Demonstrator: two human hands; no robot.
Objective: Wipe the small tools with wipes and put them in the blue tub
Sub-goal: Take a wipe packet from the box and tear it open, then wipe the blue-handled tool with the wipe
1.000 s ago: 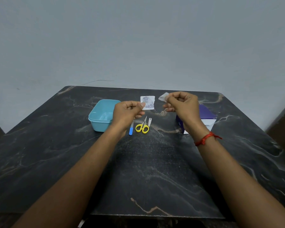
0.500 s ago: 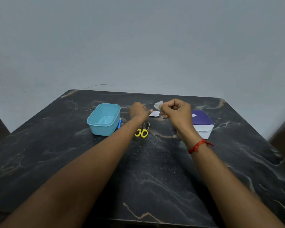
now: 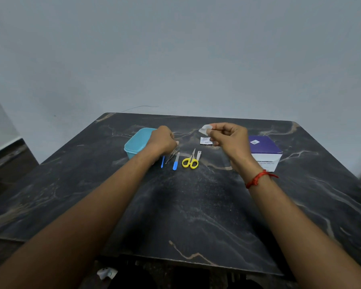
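Right hand (image 3: 229, 140) pinches a small white wipe (image 3: 205, 129) — left hand (image 3: 163, 142) grips thin metal tweezers (image 3: 172, 155)

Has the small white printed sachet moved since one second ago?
Yes. The small white printed sachet was held up in the left hand; now it lies on the dark marble table, between the blue plastic tub and purple box.
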